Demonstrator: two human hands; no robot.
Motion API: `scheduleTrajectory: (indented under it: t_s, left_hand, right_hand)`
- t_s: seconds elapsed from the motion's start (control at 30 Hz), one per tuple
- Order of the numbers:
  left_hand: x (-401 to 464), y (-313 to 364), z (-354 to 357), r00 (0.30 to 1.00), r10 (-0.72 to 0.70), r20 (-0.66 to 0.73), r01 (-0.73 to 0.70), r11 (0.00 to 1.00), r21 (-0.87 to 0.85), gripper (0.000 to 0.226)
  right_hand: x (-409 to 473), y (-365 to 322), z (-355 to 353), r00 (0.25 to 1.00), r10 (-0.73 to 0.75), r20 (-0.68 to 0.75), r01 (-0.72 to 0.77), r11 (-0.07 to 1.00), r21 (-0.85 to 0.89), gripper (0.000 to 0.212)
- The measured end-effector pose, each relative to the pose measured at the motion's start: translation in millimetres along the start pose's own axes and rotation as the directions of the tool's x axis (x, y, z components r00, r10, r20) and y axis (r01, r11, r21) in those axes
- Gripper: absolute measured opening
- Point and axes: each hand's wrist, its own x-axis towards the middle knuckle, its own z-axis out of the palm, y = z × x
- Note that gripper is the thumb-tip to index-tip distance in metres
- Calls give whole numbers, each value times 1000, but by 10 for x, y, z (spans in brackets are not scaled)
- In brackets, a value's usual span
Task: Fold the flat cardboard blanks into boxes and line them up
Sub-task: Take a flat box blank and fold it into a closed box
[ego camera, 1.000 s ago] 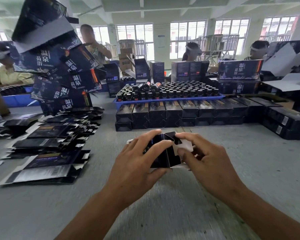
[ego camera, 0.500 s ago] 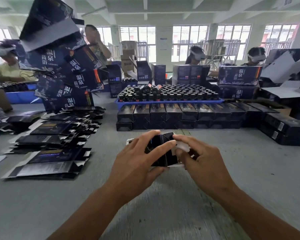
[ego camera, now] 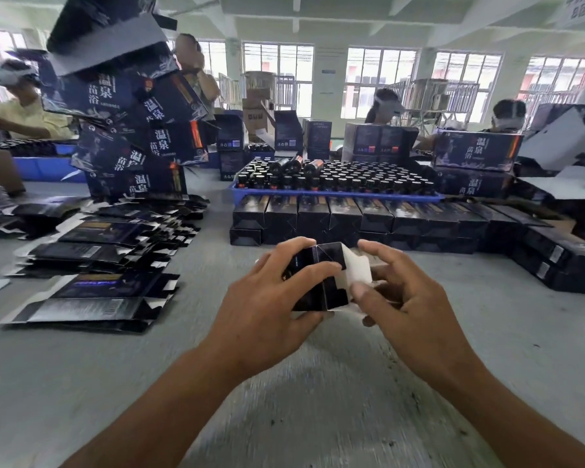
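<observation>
We hold a small dark box [ego camera: 321, 282] just above the grey table [ego camera: 318, 400], in the middle of the view and close to us. Our left hand [ego camera: 267, 315] curls round its left side, thumb lying across the near face. Our right hand [ego camera: 406, 298] pinches a white flap [ego camera: 355, 268] that stands open at the box's right end, fingers bent over it.

To the left lie fanned stacks of flat blanks [ego camera: 92, 261], dark with pale edges. Behind them rises a leaning pile of large cartons [ego camera: 129, 130].

Straight ahead, beyond the box, a row of boxes [ego camera: 352, 217] lies side by side, and it bends toward us on the right. Behind the row sits a blue tray [ego camera: 335, 195] packed with bottles [ego camera: 335, 177]. Other people [ego camera: 24, 106] work further back.
</observation>
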Motion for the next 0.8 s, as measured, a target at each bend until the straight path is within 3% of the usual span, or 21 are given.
scheduleTrajectory:
  t_s: [0.13, 0.3, 0.6, 0.7, 0.8]
  left_hand:
    - [19, -26, -33, 996, -63, -60, 57, 993, -100, 58]
    - [17, -1, -34, 997, -57, -51, 51, 992, -115, 62]
    - [7, 35, -26, 998, 1, -55, -7, 994, -107, 54]
    - [4, 38, -22, 999, 16, -50, -20, 997, -79, 52]
    - [5, 42, -19, 999, 40, -36, -40, 999, -19, 51]
  right_hand:
    - [-22, -70, -47, 990, -3, 141, -18, 989, 145, 65]
    - [-35, -101, -23, 989, -49, 141, 40, 997, 65, 81]
    - [-39, -77, -24, 1000, -21, 16, 22, 999, -44, 39]
    - [-40, -71, 6, 999, -26, -22, 25, 999, -20, 40]
    - [-39, -76, 29, 999, -18, -32, 18, 1000, 9, 56]
